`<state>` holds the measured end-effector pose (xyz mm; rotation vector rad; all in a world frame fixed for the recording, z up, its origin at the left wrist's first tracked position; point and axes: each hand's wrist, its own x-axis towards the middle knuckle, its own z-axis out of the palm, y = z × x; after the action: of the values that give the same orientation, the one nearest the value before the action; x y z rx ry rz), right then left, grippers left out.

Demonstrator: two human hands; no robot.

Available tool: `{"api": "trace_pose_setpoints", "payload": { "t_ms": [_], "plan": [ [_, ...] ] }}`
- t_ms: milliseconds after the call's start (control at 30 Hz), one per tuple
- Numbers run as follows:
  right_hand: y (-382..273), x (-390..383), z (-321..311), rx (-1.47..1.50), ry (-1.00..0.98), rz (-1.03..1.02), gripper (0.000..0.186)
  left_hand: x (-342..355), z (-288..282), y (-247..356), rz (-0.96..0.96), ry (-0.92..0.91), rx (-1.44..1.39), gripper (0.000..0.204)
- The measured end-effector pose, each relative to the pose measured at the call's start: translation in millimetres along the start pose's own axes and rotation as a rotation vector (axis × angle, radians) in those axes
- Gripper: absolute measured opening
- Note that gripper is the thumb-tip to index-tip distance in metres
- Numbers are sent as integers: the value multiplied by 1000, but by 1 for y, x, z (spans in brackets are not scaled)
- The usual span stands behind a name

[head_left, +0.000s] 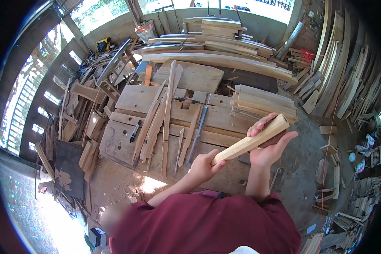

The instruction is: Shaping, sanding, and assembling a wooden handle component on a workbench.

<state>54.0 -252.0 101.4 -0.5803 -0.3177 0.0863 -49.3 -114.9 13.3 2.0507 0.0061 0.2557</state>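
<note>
My left hand (207, 166) grips the lower-left end of a pale wooden piece (245, 144), held diagonally over the workbench (118, 139). My right hand (269, 150) holds its upper-right end, fingers curled over the top and thumb on the right; a dark brown surface shows there, unclear whether part of the piece. Beneath and left of it lie long thin wooden strips (169, 110), a narrow blue-grey bar (197, 135) and a black-and-silver pen-like object (135, 130). A stack of pale boards (262, 101) rests on the bench's right side.
Long planks (216, 63) are piled beyond the bench. Upright boards (343, 72) lean along the right wall, with scrap pieces on the floor (300, 190) below. Offcuts (89, 93) and a dark panel (70, 167) crowd the left side. A red cord (324, 169) runs down the right.
</note>
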Motion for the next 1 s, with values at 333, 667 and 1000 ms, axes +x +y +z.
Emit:
{"api": "trace_pose_setpoints", "payload": {
  "t_ms": [333, 667, 1000],
  "plan": [
    [20, -26, -5, -203, -77, 49, 85, 11, 1, 21, 55, 27, -72, 33],
    [27, -21, 3, -254, -68, -20, 84, 13, 4, 23, 0, -15, -144, 31],
    [30, -11, 0, -201, -3, -2, 78, 18, 3, 19, -82, -35, -133, 35]
  ]
}}
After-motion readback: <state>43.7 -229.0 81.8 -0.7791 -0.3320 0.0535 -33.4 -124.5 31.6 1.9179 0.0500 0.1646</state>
